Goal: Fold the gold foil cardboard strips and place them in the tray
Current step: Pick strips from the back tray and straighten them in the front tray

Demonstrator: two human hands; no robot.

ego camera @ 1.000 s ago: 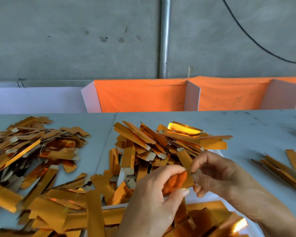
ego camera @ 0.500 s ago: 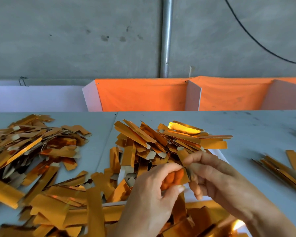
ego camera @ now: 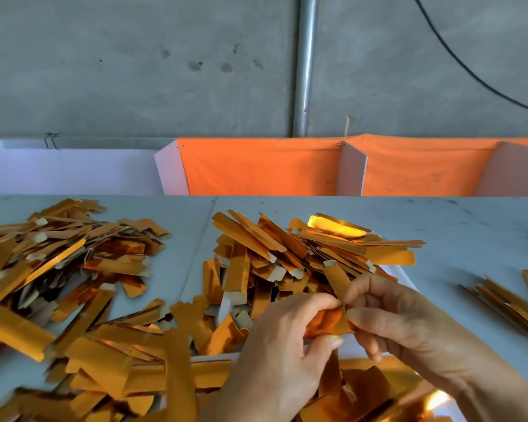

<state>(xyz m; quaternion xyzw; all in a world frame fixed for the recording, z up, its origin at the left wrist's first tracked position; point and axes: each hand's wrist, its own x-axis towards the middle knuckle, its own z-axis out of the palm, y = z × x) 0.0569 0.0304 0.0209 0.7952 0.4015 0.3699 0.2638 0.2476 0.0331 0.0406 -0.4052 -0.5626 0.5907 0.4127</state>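
Both hands meet at the lower middle over one gold foil strip [ego camera: 329, 322]. My left hand [ego camera: 284, 351] grips its near part between thumb and curled fingers. My right hand [ego camera: 390, 318] pinches the strip's upper end. Behind the hands a heap of gold strips [ego camera: 311, 251] lies on a white tray whose rim [ego camera: 400, 274] shows at the right. More gold strips [ego camera: 378, 388] lie below the hands in the near part of the tray.
A large loose pile of gold strips [ego camera: 58, 260] covers the grey table at the left and front left. A small stack of strips [ego camera: 509, 303] lies at the right edge. White dividers with orange cloth [ego camera: 256, 166] stand along the table's back.
The hands have shifted slightly right and closer together on the strip. The view has tilted a little; the piles have not moved.
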